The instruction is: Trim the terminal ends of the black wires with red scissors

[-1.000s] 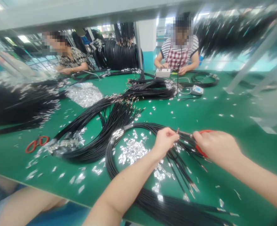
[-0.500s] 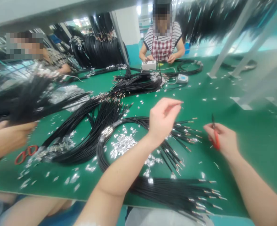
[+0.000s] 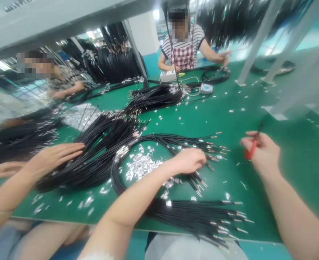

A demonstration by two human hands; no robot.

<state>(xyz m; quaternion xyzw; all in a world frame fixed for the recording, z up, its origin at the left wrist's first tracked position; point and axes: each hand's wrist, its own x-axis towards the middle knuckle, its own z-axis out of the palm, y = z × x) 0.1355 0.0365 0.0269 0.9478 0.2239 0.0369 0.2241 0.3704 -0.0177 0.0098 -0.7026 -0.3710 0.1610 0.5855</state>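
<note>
My left hand (image 3: 191, 160) rests over the fanned ends of a looped bundle of black cables (image 3: 162, 136), its fingers curled down among them. Whatever those fingers may grip is hidden under the hand. To the right, above bare green tabletop, my right hand (image 3: 266, 151) is closed round red-handled scissors (image 3: 252, 147), whose dark tip points up and away. Stripped, coppery ends show on the loop's cables. Nearer to me, a second bundle of black cables (image 3: 192, 216) lies with its bare ends toward the right. Silvery foil scraps (image 3: 141, 166) are heaped inside the loop.
More black cable bundles (image 3: 94, 159) cover the left, where a co-worker's hands (image 3: 53, 155) lie on them. Across the green table (image 3: 297, 173), another person sits behind a white box (image 3: 168, 76) and a small grey device (image 3: 206, 89). Metal posts (image 3: 259, 43) stand at right.
My left hand has come down from the air onto the cable ends. My right hand still holds the scissors, now tilted differently. The neighbour's hands have settled on the left-hand cables, covering where red scissors lay.
</note>
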